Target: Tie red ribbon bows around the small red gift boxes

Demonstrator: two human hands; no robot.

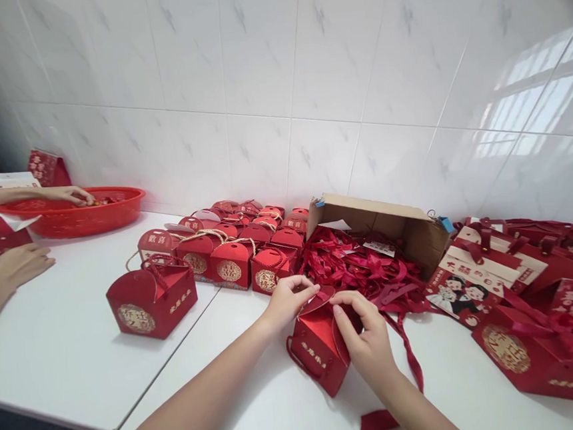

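Note:
A small red gift box (323, 349) with gold lettering stands on the white table between my hands, turned at an angle, with a red cord on its near side. My left hand (290, 301) pinches at the box's top flaps from the left. On the right, my right hand (370, 335) closes its thumb and fingers on the curved top flap. A dark red ribbon (409, 351) trails down beside my right hand, and a ribbon end (378, 424) lies under my right wrist. Whether ribbon is between my fingertips is hidden.
Behind lies a cardboard box (376, 210) spilling red ribbons (350, 256). Rows of red boxes (228, 267) and a single box (153, 300) stand left. Finished-looking bags (463, 286) and a ribboned box (539, 350) crowd the right. Another person's hand (71, 193) reaches into a red basket (101, 218).

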